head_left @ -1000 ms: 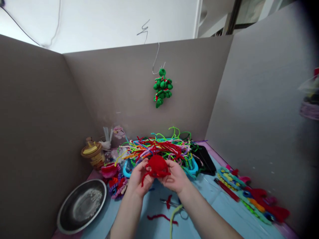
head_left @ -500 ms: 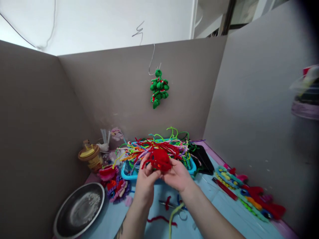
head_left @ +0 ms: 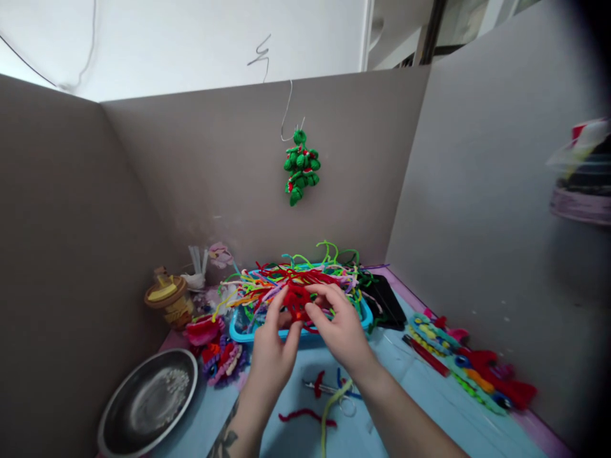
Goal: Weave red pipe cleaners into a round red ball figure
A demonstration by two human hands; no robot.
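A red fuzzy pipe-cleaner piece (head_left: pixel 298 296), with a small orange spot low on it, is held up between both hands in front of the blue basket. My left hand (head_left: pixel 277 343) pinches its left side with thumb and fingers. On the other side, my right hand (head_left: pixel 337 321) grips it with bent fingers and thumb. Part of the piece is covered by the fingers. Below the hands, scissors (head_left: pixel 322 387) lie on the blue table cover, with a red pipe cleaner (head_left: pixel 308 413) and a yellow-green one (head_left: pixel 328 413) close by.
Many coloured pipe cleaners overflow a blue basket (head_left: pixel 236 334). A metal bowl (head_left: pixel 147 404) stands at left, near a brown cup (head_left: pixel 172 305). A black tray (head_left: pixel 386 302) and colourful fuzzy figures (head_left: pixel 477 369) are at right. A green ornament (head_left: pixel 301 168) hangs on the partition.
The red piece has been turned and now sits between the fingertips. My right hand has come from beneath it round to its right side. The view has shifted slightly.
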